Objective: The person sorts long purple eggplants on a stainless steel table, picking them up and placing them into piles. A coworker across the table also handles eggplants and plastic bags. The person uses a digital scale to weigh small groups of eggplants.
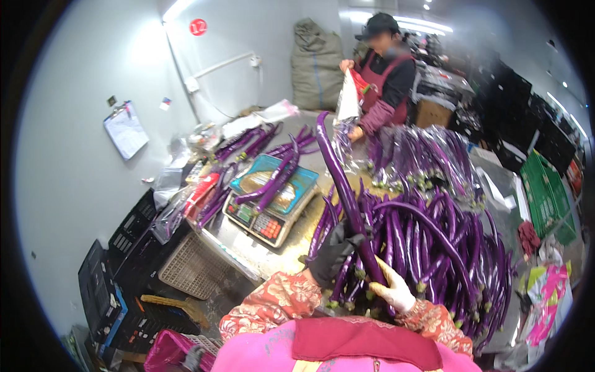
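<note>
My left hand, in a black glove, is closed around a long purple eggplant. The eggplant tilts up away from me, its thin tip bent over at the top. Around its lower end is my right hand, in a pale glove. Beneath and to the right spreads a large heap of long eggplants, many stem ends facing me. Left of the heap stands a digital scale with a worn blue pan, and two eggplants lie across it.
Bagged eggplants lie beyond the heap. Across the table a person holds a plastic bag. More eggplants lie behind the scale. A beige basket stands below the table's left edge; a green crate is at right.
</note>
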Available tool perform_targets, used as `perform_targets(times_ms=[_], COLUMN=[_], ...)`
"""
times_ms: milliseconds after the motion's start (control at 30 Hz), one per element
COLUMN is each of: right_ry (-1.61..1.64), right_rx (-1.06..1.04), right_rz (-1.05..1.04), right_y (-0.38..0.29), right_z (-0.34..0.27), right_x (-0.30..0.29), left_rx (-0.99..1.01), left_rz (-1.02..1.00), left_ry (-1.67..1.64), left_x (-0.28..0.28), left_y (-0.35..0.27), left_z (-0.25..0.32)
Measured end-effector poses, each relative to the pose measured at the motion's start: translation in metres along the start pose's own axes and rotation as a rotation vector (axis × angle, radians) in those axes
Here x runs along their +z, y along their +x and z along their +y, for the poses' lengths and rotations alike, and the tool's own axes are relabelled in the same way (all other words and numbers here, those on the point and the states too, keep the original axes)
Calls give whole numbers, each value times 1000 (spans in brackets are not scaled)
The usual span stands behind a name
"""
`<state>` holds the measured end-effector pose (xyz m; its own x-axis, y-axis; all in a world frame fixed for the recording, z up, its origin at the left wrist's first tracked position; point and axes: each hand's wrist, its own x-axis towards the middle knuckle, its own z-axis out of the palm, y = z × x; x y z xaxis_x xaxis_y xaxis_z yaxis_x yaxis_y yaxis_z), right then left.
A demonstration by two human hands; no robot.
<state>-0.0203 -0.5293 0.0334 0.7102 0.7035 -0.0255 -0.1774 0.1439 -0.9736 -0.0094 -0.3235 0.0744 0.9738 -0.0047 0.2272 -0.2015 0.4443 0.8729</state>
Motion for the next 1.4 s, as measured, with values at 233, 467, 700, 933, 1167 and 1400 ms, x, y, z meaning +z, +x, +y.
perform_targets(times_ms=[233,467,700,933,1167,1400], right_ry=[374,199,169,83,77,-121], right_rx=[518,579,578,183,-57,-16], right_rz=[-585,-422,-378,-230,-181,-225], right_y=[-15,-9,-12,-19,-22,4], right_z=[4,36,38,27,5,9], right_x=[-39,-35,-32,-4,32,75], left_rx=[562,718,730,476,396,608], left_rz=[181,360,303,-66,-108,614], left_ry=[-235,33,70,75,583,308], left_x=[-25,-10,-19,22,27,-10], left_y=[-25,-52,-56,-68,-115,-190], left_z=[114,141,129,69,45,64])
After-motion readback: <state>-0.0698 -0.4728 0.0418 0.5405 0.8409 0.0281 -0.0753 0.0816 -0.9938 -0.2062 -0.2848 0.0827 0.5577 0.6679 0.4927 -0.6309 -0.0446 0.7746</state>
